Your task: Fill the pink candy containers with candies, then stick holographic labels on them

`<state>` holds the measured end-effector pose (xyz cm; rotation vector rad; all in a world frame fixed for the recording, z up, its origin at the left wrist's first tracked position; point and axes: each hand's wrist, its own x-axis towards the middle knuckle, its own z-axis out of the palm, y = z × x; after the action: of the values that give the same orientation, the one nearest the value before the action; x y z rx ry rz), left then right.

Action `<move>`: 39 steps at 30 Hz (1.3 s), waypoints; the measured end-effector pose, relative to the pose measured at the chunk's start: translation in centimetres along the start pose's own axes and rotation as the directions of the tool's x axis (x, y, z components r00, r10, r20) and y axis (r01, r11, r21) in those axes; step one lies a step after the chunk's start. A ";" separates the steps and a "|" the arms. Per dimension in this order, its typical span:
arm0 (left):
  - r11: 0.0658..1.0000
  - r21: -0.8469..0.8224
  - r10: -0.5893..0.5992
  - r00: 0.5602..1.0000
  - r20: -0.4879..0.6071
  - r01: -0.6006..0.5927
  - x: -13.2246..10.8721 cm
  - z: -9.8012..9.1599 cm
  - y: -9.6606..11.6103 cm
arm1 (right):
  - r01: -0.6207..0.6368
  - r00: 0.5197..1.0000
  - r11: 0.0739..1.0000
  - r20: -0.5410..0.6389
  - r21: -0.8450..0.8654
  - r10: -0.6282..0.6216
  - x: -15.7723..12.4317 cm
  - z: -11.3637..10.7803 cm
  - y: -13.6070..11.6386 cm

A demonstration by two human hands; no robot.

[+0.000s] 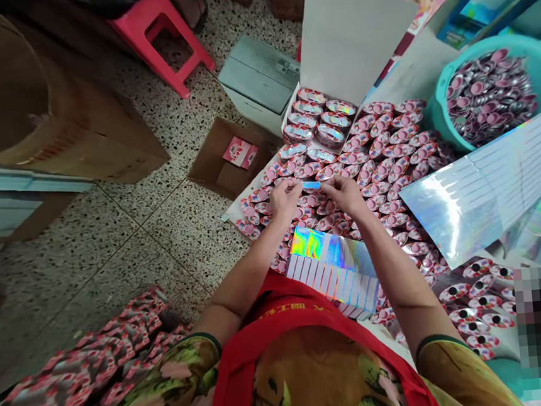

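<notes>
The left hand (286, 200) is pinching one end of a small shiny strip (311, 185) between thumb and fingertips; the right hand (343, 193) is pinching the opposite end in the same way. Both hands are working at the centre of the frame, above rows of red-and-white packs (384, 169) with pink oval parts on top. The step in hand appears to be handling this single strip with both hands. The next move is likely calling for even tension, a flat strip and a steady pinch at each end.

The strip is showing a pale blue, reflective face; it is lying roughly level between the hands and appearing narrow and straight. Its ends are disappearing under the fingertips, and any print is too small to tell. Below it, at lower centre, a holographic stack (334, 251) is displaying similar narrow divisions.
</notes>
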<state>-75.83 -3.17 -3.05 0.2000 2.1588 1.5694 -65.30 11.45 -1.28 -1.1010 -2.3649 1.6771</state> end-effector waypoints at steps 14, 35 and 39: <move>0.821 0.567 0.106 0.956 -0.275 0.072 3.9 -1.0 1.0 | 0.145 0.984 0.681 0.175 -0.718 -0.025 9.2 1.4 -8.1; 0.814 0.565 0.048 0.954 -0.297 0.135 4.2 0.6 0.6 | 0.085 0.993 0.599 0.115 -0.796 0.011 10.6 2.6 -7.9; 0.813 0.568 0.047 0.956 -0.288 0.131 4.4 0.6 0.4 | 0.081 0.993 0.601 0.114 -0.795 0.017 10.6 2.4 -7.9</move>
<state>-79.49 -0.89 -4.03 0.1127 2.8140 0.8985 -78.32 14.15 0.60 -1.0017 -3.2923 0.5719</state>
